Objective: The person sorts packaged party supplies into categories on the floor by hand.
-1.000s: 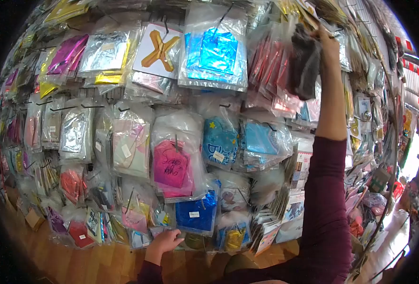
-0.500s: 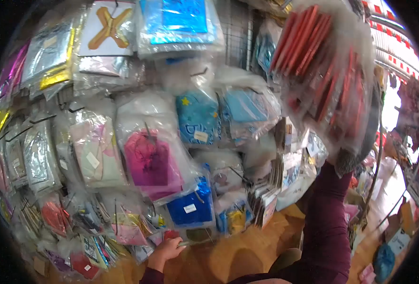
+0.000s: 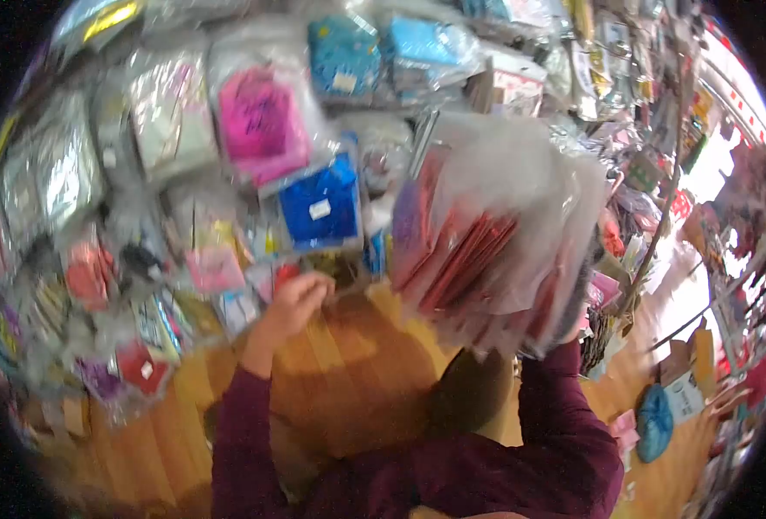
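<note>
A thick bundle of clear plastic bags with red contents (image 3: 478, 251) hangs in front of me at centre right. My right hand (image 3: 582, 327) is at its lower right side and holds it; the bags hide most of the fingers. Low on the rack, my left hand (image 3: 301, 303) has its fingers drawn together beside a small red packet (image 3: 286, 275) and a dark olive packet (image 3: 335, 270). What those fingers grip is too blurred to tell. Above them hang a blue packet (image 3: 322, 208) and a pink packet (image 3: 262, 121).
Rows of bagged packets on hooks fill the left and top. Wooden floor (image 3: 357, 372) shows below. At the right are a thin pole (image 3: 670, 190), a blue bag (image 3: 655, 424), a white box (image 3: 683, 398) and more hanging goods.
The bundle has come down and left from the upper right, with my right hand. The view has tilted downward, so the rack sits higher. My left hand stays near the same low packets.
</note>
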`<move>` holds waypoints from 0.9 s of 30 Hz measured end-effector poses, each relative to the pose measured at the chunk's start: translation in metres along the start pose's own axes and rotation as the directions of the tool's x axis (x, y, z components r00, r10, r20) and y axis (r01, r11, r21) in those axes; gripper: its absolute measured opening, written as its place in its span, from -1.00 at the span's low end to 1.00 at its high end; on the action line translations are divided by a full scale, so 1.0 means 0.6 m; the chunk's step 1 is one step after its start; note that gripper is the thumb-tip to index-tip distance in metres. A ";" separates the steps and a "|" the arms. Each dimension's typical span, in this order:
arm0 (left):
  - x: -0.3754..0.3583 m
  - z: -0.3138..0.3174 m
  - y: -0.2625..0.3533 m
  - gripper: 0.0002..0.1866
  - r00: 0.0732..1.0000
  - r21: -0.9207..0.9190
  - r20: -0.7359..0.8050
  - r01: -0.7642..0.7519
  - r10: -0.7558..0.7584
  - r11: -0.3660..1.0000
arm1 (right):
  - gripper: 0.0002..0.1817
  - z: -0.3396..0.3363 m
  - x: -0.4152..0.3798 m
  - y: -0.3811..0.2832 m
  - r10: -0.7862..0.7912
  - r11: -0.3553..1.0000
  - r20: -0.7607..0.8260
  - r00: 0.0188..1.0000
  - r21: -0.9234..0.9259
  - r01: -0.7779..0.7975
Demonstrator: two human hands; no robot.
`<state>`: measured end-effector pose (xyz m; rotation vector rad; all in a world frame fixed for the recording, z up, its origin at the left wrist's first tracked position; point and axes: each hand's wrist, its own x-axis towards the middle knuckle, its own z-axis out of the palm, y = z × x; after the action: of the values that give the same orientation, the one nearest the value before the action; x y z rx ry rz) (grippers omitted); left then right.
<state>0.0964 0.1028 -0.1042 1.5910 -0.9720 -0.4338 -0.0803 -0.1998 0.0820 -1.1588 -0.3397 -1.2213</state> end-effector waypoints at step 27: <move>-0.022 0.134 -0.175 -0.57 0.898 -0.332 -0.285 0.235 -0.335 0.913 | -0.52 -0.096 -0.250 0.352 0.774 0.377 0.432 0.463 0.272 -0.885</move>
<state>0.0666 0.0614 -0.2271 1.4786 -0.3877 -0.4647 0.0239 -0.1862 -0.1620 -0.8304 -0.1432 -0.0351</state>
